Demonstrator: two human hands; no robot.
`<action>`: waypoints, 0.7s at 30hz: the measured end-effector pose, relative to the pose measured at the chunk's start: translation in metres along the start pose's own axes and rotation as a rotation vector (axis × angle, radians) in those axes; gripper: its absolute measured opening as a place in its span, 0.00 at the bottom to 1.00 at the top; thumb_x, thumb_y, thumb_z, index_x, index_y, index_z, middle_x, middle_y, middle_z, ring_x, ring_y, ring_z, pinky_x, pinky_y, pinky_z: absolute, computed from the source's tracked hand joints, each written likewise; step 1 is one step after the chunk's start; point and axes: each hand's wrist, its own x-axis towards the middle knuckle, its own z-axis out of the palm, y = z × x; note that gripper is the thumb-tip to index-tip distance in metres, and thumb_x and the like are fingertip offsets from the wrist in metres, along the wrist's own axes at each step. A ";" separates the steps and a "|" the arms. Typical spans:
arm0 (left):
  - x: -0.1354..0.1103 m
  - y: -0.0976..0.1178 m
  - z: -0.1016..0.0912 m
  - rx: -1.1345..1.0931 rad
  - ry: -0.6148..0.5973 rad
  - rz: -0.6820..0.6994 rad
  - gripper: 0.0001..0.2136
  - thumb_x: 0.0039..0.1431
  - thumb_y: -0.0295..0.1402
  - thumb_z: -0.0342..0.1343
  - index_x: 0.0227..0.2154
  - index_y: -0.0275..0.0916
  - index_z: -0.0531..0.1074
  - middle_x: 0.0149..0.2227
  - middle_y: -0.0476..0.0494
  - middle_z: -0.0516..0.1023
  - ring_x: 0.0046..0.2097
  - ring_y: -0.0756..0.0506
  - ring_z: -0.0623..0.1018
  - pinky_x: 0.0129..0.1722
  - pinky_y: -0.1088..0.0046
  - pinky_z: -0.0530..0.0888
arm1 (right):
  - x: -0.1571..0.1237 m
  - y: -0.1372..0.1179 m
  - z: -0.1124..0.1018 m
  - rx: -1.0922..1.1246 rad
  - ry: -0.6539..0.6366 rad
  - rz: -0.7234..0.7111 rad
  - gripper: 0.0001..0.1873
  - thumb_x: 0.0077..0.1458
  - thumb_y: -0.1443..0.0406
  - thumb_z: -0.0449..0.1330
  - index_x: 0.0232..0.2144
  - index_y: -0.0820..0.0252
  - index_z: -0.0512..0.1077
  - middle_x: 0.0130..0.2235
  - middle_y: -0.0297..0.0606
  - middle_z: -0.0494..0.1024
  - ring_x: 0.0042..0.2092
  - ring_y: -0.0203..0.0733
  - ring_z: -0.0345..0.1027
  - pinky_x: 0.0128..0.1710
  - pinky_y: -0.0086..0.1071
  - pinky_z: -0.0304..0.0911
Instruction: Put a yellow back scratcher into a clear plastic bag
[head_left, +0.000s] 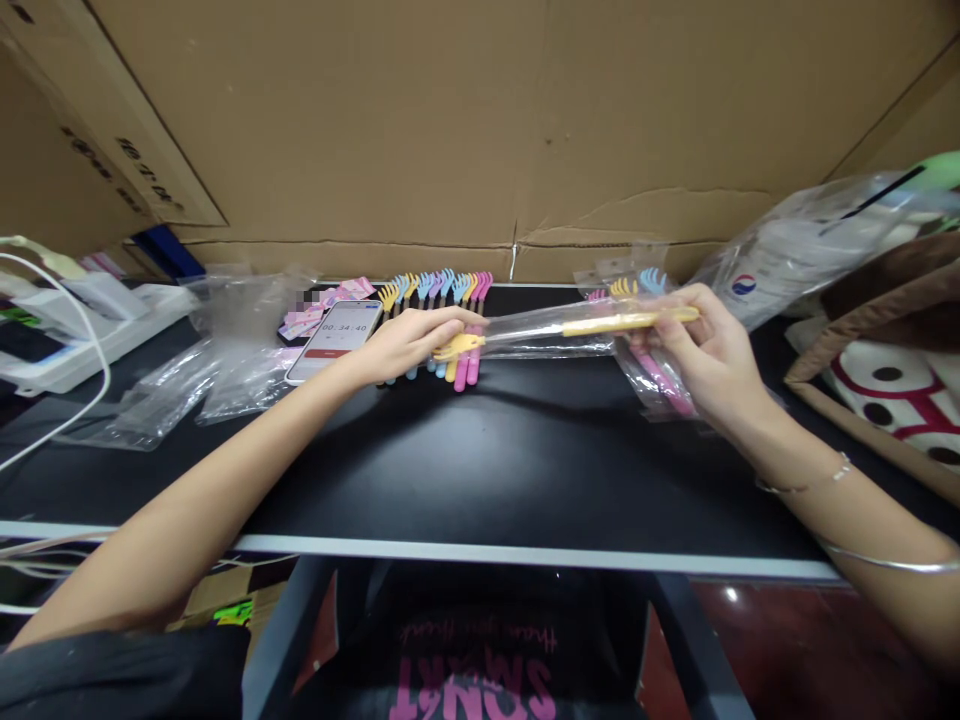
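Left hand [405,343] out over the black table [487,470], fingers pinched together on the head end of a yellow hand-shaped stick [525,333]. Right hand [701,360] clamped on the far end, holding the handle and the mouth of a thin clear sleeve [555,325] at once. Stick lying nearly level between both hands, just above the table, mostly inside the sleeve with the little yellow palm poking out on the left.

Risky spot right at that palm: spread prongs could well snag on the thin plastic and tear or bunch it. Grip on the right looks crowded too, with film and handle under the same fingers, so a slip there could let the sleeve slide off or drop the stick.

Row of coloured sticks [439,300] directly beneath the left hand, touching or nearly so; a dip of the wrist could scatter the neat line. Phone [336,338] with a running timer just beside that wrist, easy to nudge. Finished packs [645,385] under the right hand, loose empty bags [202,380] well off to the left.
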 end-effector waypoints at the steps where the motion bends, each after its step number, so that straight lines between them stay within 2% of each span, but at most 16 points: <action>1: 0.000 0.000 0.000 0.009 0.006 0.002 0.23 0.70 0.44 0.38 0.55 0.38 0.70 0.57 0.43 0.74 0.56 0.44 0.73 0.56 0.72 0.66 | 0.000 0.000 0.000 -0.010 0.013 -0.007 0.22 0.49 0.45 0.67 0.31 0.53 0.66 0.27 0.29 0.71 0.29 0.35 0.67 0.30 0.30 0.64; 3: 0.000 0.001 0.001 0.042 0.005 0.001 0.22 0.70 0.43 0.40 0.56 0.39 0.70 0.55 0.43 0.75 0.53 0.44 0.75 0.52 0.73 0.67 | 0.000 0.000 -0.001 -0.065 0.054 -0.032 0.23 0.49 0.44 0.66 0.32 0.54 0.67 0.28 0.29 0.71 0.29 0.34 0.65 0.28 0.28 0.61; 6: 0.000 0.001 0.001 0.081 0.007 -0.006 0.22 0.69 0.41 0.43 0.60 0.41 0.67 0.47 0.46 0.79 0.40 0.48 0.77 0.41 0.76 0.68 | 0.000 0.002 -0.002 -0.123 0.087 -0.059 0.22 0.50 0.44 0.65 0.32 0.55 0.69 0.30 0.31 0.72 0.30 0.33 0.63 0.28 0.28 0.59; 8: 0.000 0.000 0.002 0.079 0.019 -0.007 0.22 0.69 0.41 0.44 0.62 0.42 0.66 0.42 0.48 0.81 0.32 0.51 0.73 0.35 0.77 0.66 | 0.000 0.003 -0.003 -0.113 0.088 -0.058 0.22 0.50 0.45 0.65 0.33 0.56 0.70 0.31 0.31 0.72 0.31 0.34 0.64 0.31 0.29 0.59; 10: 0.000 -0.002 0.004 0.055 0.032 0.000 0.22 0.68 0.41 0.46 0.61 0.42 0.67 0.41 0.48 0.81 0.30 0.51 0.70 0.32 0.77 0.64 | 0.000 0.004 -0.003 -0.105 0.092 -0.048 0.23 0.49 0.45 0.66 0.33 0.56 0.71 0.32 0.32 0.73 0.32 0.35 0.65 0.32 0.30 0.60; 13: 0.000 -0.005 0.006 0.027 0.047 0.002 0.22 0.67 0.43 0.46 0.61 0.42 0.68 0.43 0.47 0.81 0.32 0.49 0.72 0.34 0.75 0.66 | 0.000 0.004 -0.002 -0.097 0.113 -0.029 0.24 0.48 0.45 0.67 0.34 0.57 0.72 0.32 0.33 0.74 0.33 0.36 0.66 0.32 0.30 0.60; 16: 0.001 -0.006 0.007 0.029 0.094 0.051 0.22 0.68 0.43 0.46 0.59 0.41 0.70 0.48 0.43 0.80 0.42 0.46 0.76 0.43 0.72 0.68 | 0.000 0.005 0.000 -0.066 0.130 -0.031 0.23 0.48 0.45 0.67 0.33 0.57 0.72 0.32 0.33 0.74 0.33 0.35 0.66 0.32 0.30 0.61; 18: 0.002 -0.006 0.007 0.041 0.143 0.106 0.21 0.69 0.42 0.44 0.56 0.38 0.72 0.50 0.40 0.78 0.48 0.44 0.75 0.49 0.70 0.67 | 0.001 0.005 0.001 0.003 0.129 -0.013 0.22 0.47 0.46 0.68 0.32 0.57 0.72 0.30 0.32 0.74 0.30 0.34 0.66 0.30 0.30 0.62; 21: 0.004 -0.005 0.008 0.033 0.206 0.125 0.20 0.69 0.41 0.44 0.53 0.37 0.75 0.50 0.39 0.78 0.49 0.43 0.75 0.51 0.68 0.67 | 0.001 0.004 0.003 0.131 0.102 0.029 0.22 0.46 0.49 0.70 0.32 0.56 0.70 0.26 0.30 0.73 0.26 0.32 0.67 0.28 0.29 0.65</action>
